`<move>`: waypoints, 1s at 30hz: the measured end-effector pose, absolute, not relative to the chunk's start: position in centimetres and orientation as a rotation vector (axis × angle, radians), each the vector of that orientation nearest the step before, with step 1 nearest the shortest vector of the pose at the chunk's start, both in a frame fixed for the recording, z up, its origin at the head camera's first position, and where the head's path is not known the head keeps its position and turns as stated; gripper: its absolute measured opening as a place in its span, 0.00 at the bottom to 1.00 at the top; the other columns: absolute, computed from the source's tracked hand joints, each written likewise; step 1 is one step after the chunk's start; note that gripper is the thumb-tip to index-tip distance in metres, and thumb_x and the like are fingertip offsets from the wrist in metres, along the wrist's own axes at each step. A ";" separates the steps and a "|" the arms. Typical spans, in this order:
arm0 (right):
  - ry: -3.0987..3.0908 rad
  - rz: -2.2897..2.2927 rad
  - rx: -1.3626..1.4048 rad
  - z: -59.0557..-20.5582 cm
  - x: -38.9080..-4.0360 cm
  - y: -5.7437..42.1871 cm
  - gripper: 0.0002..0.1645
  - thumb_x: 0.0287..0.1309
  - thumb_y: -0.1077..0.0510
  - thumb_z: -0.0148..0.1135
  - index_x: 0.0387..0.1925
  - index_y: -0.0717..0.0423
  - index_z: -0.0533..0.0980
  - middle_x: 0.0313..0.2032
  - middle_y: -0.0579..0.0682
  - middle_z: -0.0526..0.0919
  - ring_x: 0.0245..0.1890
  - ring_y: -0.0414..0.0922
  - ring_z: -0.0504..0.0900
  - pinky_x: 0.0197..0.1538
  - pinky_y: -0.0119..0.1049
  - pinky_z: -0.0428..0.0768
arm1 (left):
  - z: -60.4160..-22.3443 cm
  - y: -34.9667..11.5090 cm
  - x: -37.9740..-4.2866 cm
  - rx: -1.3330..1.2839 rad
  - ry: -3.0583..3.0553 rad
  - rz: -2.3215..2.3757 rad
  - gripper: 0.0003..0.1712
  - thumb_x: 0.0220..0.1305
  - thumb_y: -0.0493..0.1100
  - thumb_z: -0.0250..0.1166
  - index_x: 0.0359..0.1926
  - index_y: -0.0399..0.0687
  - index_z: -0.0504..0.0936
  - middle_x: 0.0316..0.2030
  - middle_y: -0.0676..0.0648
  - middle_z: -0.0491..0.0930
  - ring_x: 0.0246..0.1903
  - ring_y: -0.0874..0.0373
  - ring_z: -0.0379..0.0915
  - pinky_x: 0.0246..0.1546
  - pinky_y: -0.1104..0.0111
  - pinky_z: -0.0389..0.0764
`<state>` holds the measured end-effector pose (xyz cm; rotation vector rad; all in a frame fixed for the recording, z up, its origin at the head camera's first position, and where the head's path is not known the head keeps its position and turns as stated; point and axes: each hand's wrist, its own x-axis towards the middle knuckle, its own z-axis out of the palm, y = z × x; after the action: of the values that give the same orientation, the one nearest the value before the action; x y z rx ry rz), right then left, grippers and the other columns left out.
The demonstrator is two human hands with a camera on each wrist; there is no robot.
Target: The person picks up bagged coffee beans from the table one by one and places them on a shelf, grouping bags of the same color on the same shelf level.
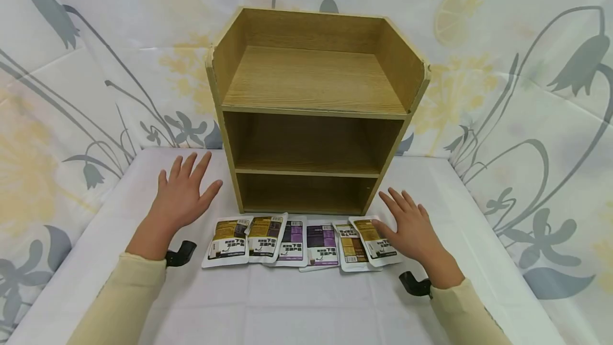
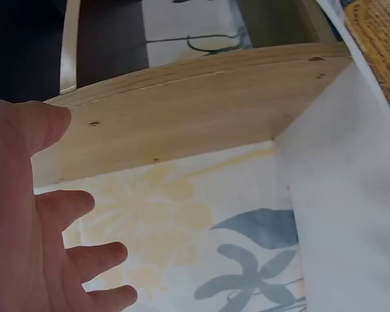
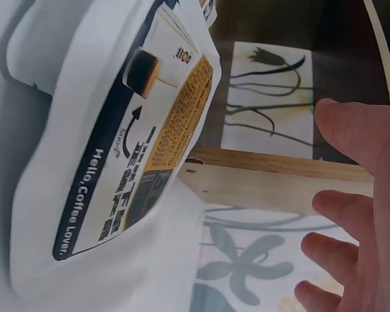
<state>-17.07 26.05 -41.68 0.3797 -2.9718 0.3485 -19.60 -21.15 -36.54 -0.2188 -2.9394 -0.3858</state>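
In the head view several flat white pouches lie in an overlapping row in front of a wooden shelf unit (image 1: 313, 112). Gold labels mark the two at the left, such as the leftmost pouch (image 1: 230, 241), and the two at the right. Purple labels show on the middle ones, including a purple pouch (image 1: 322, 244). My left hand (image 1: 179, 201) has its fingers spread, left of the unit. Close by the rightmost pouch (image 1: 375, 238), my right hand (image 1: 414, 230) overlaps its edge in the head view. "Hello, Coffee Lover." is printed on a pouch (image 3: 136, 149) in the right wrist view. Neither hand holds anything.
The unit has an upper tray with raised sides and two compartments below, standing against a floral cloth backdrop (image 1: 479, 41). White cloth (image 1: 287, 307) covers the table. A black wrist piece (image 1: 181, 254) sticks out by the left wrist, another (image 1: 414, 284) by the right.
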 end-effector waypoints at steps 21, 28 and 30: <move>-3.008 0.436 0.489 -42.3 -15.4 25.7 0.45 0.59 0.36 0.60 0.73 0.46 0.58 0.73 0.57 0.57 0.73 0.63 0.52 0.65 0.69 0.55 | -33.5 -20.7 -20.4 -0.326 -2.808 -0.807 0.41 0.73 0.60 0.45 0.77 0.52 0.41 0.73 0.31 0.48 0.72 0.32 0.43 0.66 0.35 0.50; -3.008 0.441 0.512 -43.0 -15.1 25.7 0.45 0.58 0.37 0.62 0.72 0.45 0.60 0.73 0.56 0.58 0.72 0.62 0.53 0.66 0.69 0.55 | -32.4 -20.4 -20.5 -0.334 -2.800 -0.916 0.41 0.73 0.62 0.44 0.78 0.55 0.38 0.76 0.38 0.45 0.73 0.34 0.39 0.67 0.36 0.47; -3.002 0.441 0.520 -43.2 -15.0 25.7 0.44 0.57 0.37 0.63 0.72 0.45 0.60 0.72 0.56 0.59 0.72 0.62 0.54 0.65 0.69 0.56 | -32.1 -20.3 -20.6 -0.332 -2.798 -0.942 0.41 0.73 0.62 0.43 0.78 0.56 0.38 0.76 0.39 0.45 0.73 0.35 0.40 0.67 0.36 0.47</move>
<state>-15.00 25.73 -43.20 0.5201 -3.0015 0.4412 -20.56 -20.27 -32.10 -0.3320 -2.7984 -0.9421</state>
